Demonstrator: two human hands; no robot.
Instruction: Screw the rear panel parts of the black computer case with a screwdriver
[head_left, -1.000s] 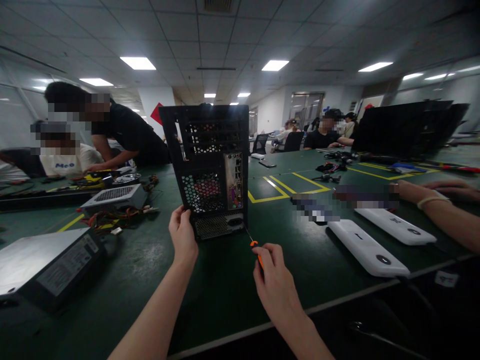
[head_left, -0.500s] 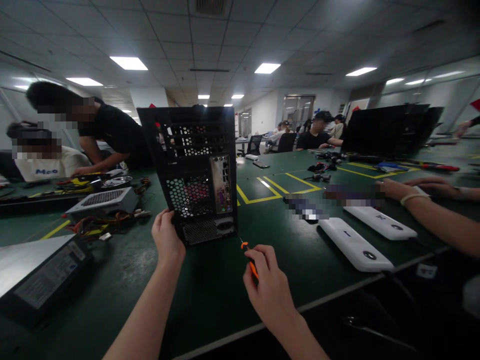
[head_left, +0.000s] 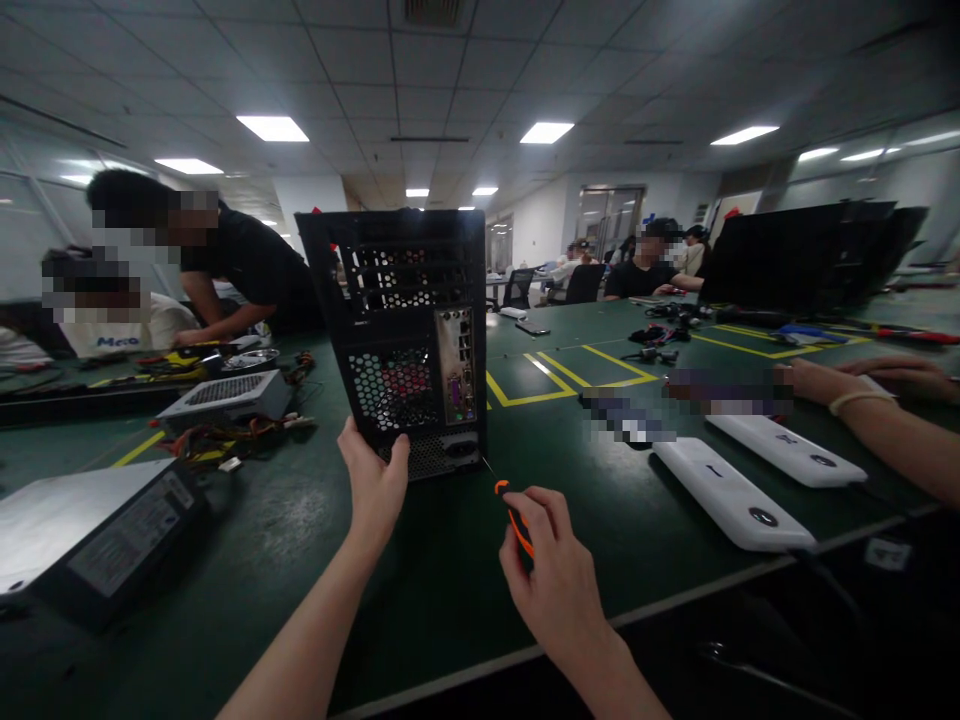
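A black computer case (head_left: 405, 330) stands upright on the green table, its rear panel facing me. Low on its left edge, my left hand (head_left: 373, 490) grips the case; the thumb lies against the rear panel and the other fingers are partly hidden. My right hand (head_left: 551, 560) is closed around a screwdriver (head_left: 517, 520) with an orange and black handle. Its thin shaft points up and left to the lower right corner of the case. Whether the tip touches a screw there is too small to tell.
Two power supply units, a silver one (head_left: 225, 395) with loose cables and a larger one (head_left: 97, 530), lie at left. White power banks (head_left: 727, 495) lie at right, near another person's hands (head_left: 832, 385). Monitors (head_left: 802, 255) stand farther back. The table's front edge runs below.
My left thumb has come round onto the lower rear panel of the case. The screwdriver stays by the lower right corner. The whole view has shifted slightly.
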